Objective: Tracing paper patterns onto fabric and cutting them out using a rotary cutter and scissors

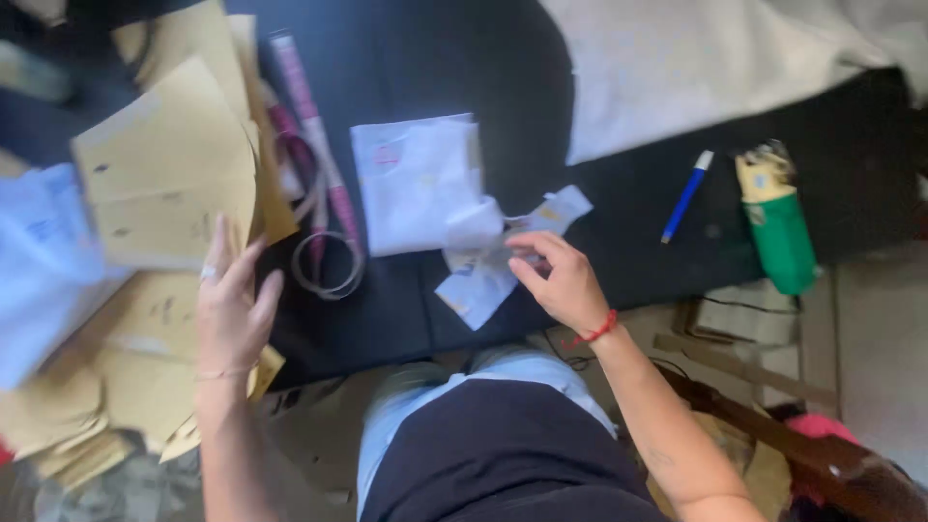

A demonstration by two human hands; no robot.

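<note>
My right hand (556, 278), a red cord around its wrist, pinches a small white paper scrap (483, 275) lying on black fabric (454, 58). A folded white paper piece (416, 184) lies just beyond it. My left hand (232, 309), wearing a ring and a thin bracelet, rests flat with fingers spread on the edge of a pile of tan paper pattern pieces (164, 184) at the left.
A pink and white measuring tape (324, 184) curls between the tan pieces and the white paper. A blue pen (684, 198) and a green bottle-like object (778, 227) lie at the right. White cloth (696, 58) covers the far right. A wooden chair part (802, 449) is at lower right.
</note>
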